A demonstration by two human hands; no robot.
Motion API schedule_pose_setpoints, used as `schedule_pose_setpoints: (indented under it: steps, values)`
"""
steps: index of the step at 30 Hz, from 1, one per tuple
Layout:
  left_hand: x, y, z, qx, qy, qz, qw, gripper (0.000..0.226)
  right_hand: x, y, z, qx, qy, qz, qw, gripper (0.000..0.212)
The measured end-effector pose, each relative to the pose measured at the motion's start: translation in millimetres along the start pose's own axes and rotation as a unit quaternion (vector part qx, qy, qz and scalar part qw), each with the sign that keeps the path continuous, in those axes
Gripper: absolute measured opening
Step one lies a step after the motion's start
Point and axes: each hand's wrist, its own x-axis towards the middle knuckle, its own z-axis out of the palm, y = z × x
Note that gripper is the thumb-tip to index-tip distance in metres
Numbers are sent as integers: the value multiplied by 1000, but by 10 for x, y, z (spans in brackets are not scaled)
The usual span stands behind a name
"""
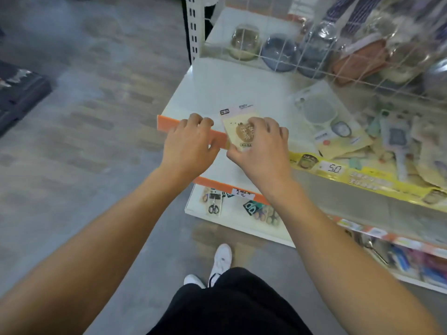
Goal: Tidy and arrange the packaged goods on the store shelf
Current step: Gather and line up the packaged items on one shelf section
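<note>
Cream packet (239, 131) sits at the shelf (232, 83) front edge; your right hand (260, 151) pinches it, your left hand (187, 143) curls over the orange strip (167, 124). One packet placed so far; the pile (377, 139) to the right, perhaps a dozen, remains jumbled.

A packet (239, 128) lies at the shelf's (217, 88) front edge, a heap of packets (387, 141) to its right, bowls (266, 49) behind.
</note>
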Motion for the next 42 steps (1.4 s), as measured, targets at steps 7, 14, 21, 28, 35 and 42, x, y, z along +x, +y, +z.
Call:
schedule_pose_setpoints:
  steps: [7,14,21,28,35,42]
  values:
    - [367,166,59,7,-21,24,999,43,185,215,-46,9,20,39,999,61]
    - [673,70,47,42,-28,7,999,45,459,121,-26,31,-9,51,998,62]
    - [974,-108,138,44,-42,13,998,46,773,3,54,17,-13,55,998,64]
    - [1283,-345,170,40,-79,34,996,45,1316,-181,376,10,-49,150,987,68]
    - [1568,-519,217,48,-114,56,991,44,1603,-231,654,-5,-17,180,983,65]
    - [1732,-695,276,42,-132,76,987,44,1595,-182,909,-52,-38,200,978,57]
